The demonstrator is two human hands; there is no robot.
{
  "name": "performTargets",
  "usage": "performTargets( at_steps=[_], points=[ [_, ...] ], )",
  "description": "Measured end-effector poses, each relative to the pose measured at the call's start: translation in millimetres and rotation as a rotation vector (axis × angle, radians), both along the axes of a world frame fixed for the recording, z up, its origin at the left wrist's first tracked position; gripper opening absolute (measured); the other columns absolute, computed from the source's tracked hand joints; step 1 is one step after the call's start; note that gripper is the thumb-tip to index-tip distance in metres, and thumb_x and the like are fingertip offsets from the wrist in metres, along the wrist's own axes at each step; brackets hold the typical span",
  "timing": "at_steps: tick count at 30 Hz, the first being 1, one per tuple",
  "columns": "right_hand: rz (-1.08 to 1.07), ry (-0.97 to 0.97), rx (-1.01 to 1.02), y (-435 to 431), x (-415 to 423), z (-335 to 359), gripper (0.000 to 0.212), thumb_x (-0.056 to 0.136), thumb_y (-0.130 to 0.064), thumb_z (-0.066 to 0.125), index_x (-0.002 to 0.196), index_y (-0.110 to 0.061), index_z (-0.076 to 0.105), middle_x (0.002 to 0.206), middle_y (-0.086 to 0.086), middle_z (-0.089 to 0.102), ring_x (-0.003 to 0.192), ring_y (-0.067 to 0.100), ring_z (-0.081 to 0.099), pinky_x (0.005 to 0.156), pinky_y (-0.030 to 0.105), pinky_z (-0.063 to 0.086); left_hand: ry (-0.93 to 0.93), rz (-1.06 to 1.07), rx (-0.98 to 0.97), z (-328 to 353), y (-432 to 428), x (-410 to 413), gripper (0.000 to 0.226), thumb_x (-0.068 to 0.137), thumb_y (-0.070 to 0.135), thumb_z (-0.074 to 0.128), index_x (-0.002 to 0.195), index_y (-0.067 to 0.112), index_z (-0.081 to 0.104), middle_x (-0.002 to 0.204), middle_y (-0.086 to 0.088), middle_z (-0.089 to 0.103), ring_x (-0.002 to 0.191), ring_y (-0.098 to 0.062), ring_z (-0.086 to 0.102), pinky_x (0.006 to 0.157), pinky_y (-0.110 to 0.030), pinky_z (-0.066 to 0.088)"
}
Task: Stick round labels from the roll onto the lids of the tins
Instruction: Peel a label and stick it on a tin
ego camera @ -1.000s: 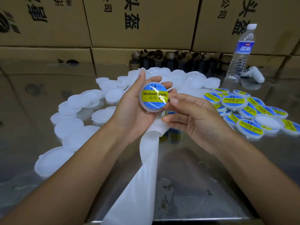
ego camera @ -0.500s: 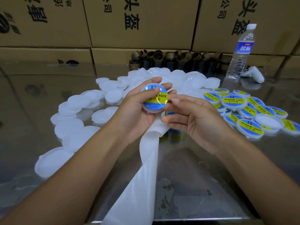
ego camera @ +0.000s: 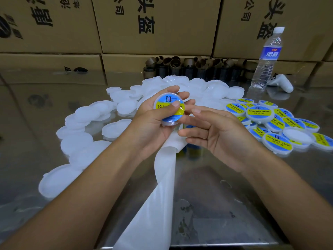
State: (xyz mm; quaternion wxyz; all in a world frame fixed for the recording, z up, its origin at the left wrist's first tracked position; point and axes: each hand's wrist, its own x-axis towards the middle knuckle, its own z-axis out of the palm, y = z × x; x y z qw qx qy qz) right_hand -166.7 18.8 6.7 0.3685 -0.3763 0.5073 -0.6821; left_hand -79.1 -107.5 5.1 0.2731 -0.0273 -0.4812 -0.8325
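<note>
Left hand (ego camera: 153, 123) grips one tin (ego camera: 169, 110) over the middle of the table (ego camera: 225, 204), fingers curled round the rim, thumb pressed flat across the label (ego camera: 166, 105). Lid is tilted up toward the camera. Round, so no long axis to line up.

Right hand (ego camera: 221, 134) is just right of the tin, fingers loosely spread, holding nothing. I cannot tell whether its fingertips (ego camera: 196, 110) touch the rim.

Label looks seated, so the job now is probably setting this tin down. The labelled tins (ego camera: 258, 113) lie toward the right edge, so the right hand is nearer to them. The blank tins (ego camera: 90, 112) lie toward the left edge and the far edge, so the left hand is nearer for the next pick.

The roll (ego camera: 191, 148) is mostly hidden under the right hand. Its liner strip (ego camera: 162, 195) runs lengthwise from under the hands to the near edge.

Counts:
- Tin in hand: 1
- Label on it: 1
- Roll: 1
- Liner strip: 1
- Labelled tins: at least 12, overlap blocks an exact count, plus 1 bare white one among them
- Blank tins: more than 15, overlapping
- Water bottle (ego camera: 266, 56): 1, far right corner
- White controller (ego camera: 281, 83): 1, beside the bottle
- Cardboard cores (ego camera: 189, 67): a cluster on the far edge, not countable
</note>
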Motion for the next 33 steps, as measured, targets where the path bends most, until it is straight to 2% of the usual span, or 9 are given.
performTargets(
  at_steps=[5, 9, 11, 14, 17, 21, 25, 29, 33],
  points=[
    [0.02, -0.008, 0.009, 1.8, -1.8, 0.9, 0.029, 0.069, -0.03, 0.06, 0.093, -0.02, 0.072, 0.089, 0.001, 0.075, 0.073, 0.016, 0.072, 0.059, 0.02, 0.054, -0.004, 0.04, -0.051, -0.9, -0.8, -0.7, 0.027, 0.087, -0.007, 0.049, 0.104, 0.011, 0.06, 0.089, 0.0, 0.074, 0.093, -0.019, 0.071, 0.08, -0.029, 0.058],
    [0.081, -0.041, 0.025, 4.6, -3.6, 3.4, 0.033, 0.073, -0.031, 0.057, 0.101, -0.021, 0.07, 0.095, 0.001, 0.075, 0.08, 0.017, 0.073, 0.06, 0.02, 0.054, 0.009, 0.063, -0.08, -1.3, -2.5, -1.1, 0.028, 0.088, -0.008, 0.048, 0.104, 0.011, 0.06, 0.088, 0.001, 0.074, 0.094, -0.018, 0.071, 0.077, -0.026, 0.057],
    [0.075, -0.016, 0.044, 5.1, -4.3, 3.7, 0.026, 0.082, -0.028, 0.055, 0.104, -0.022, 0.069, 0.098, 0.001, 0.074, 0.082, 0.018, 0.073, 0.06, 0.02, 0.054, 0.015, 0.066, -0.079, -1.7, -2.9, -1.7, 0.026, 0.087, -0.007, 0.049, 0.103, 0.011, 0.061, 0.088, 0.001, 0.073, 0.094, -0.018, 0.071, 0.078, -0.026, 0.057],
    [0.013, 0.095, 0.076, 5.0, -3.1, 3.6, 0.024, 0.097, -0.021, 0.046, 0.104, -0.026, 0.068, 0.1, -0.004, 0.074, 0.082, 0.019, 0.073, 0.06, 0.019, 0.053, 0.011, 0.069, -0.078, -2.6, -2.2, -2.8, 0.025, 0.084, -0.004, 0.052, 0.102, 0.011, 0.062, 0.088, 0.0, 0.073, 0.095, -0.019, 0.07, 0.08, -0.027, 0.057],
    [-0.124, 0.269, 0.067, 2.7, 1.0, 2.0, 0.024, 0.097, -0.02, 0.048, 0.098, -0.029, 0.069, 0.091, -0.008, 0.075, 0.074, 0.019, 0.073, 0.063, 0.021, 0.056, -0.001, 0.077, -0.099, -4.2, -1.9, -3.8, 0.025, 0.09, -0.007, 0.047, 0.102, 0.01, 0.062, 0.089, 0.0, 0.073, 0.096, -0.02, 0.07, 0.081, -0.028, 0.057],
    [-0.336, 0.493, 0.016, -2.5, 8.5, -4.5, 0.017, 0.096, -0.018, 0.052, 0.094, -0.026, 0.067, 0.08, -0.007, 0.074, 0.062, 0.019, 0.071, 0.074, 0.036, 0.055, -0.008, 0.076, -0.129, -4.4, -0.9, -3.8, 0.024, 0.091, -0.005, 0.047, 0.102, 0.011, 0.062, 0.089, 0.001, 0.073, 0.093, -0.018, 0.071, 0.079, -0.027, 0.057],
    [-0.44, 0.62, -0.034, -4.4, 13.4, -6.2, 0.016, 0.094, -0.016, 0.053, 0.091, -0.027, 0.065, 0.075, -0.01, 0.073, 0.052, 0.015, 0.066, 0.065, 0.03, 0.055, 0.01, 0.065, -0.137, -3.6, -0.2, -3.8, 0.025, 0.091, -0.006, 0.046, 0.102, 0.01, 0.061, 0.086, 0.002, 0.073, 0.09, -0.016, 0.071, 0.074, -0.024, 0.056],
    [-0.421, 0.544, -0.035, -5.0, 15.4, -3.8, 0.019, 0.095, -0.015, 0.052, 0.095, -0.025, 0.067, 0.08, -0.01, 0.073, 0.056, 0.018, 0.068, 0.068, 0.03, 0.056, 0.066, 0.055, -0.101, -1.8, -0.8, -4.0, 0.026, 0.078, 0.003, 0.055, 0.102, 0.01, 0.061, 0.089, -0.001, 0.072, 0.099, -0.021, 0.069, 0.078, -0.027, 0.056],
    [-0.218, 0.286, 0.031, -0.8, 10.1, 4.1, 0.027, 0.097, -0.016, 0.048, 0.094, -0.03, 0.071, 0.088, -0.008, 0.075, 0.065, 0.02, 0.072, 0.065, 0.023, 0.057, 0.081, 0.048, -0.091, -2.0, -2.2, -3.4, 0.029, 0.076, 0.006, 0.056, 0.104, 0.01, 0.06, 0.089, 0.0, 0.071, 0.1, -0.02, 0.068, 0.082, -0.028, 0.055]
  ],
)
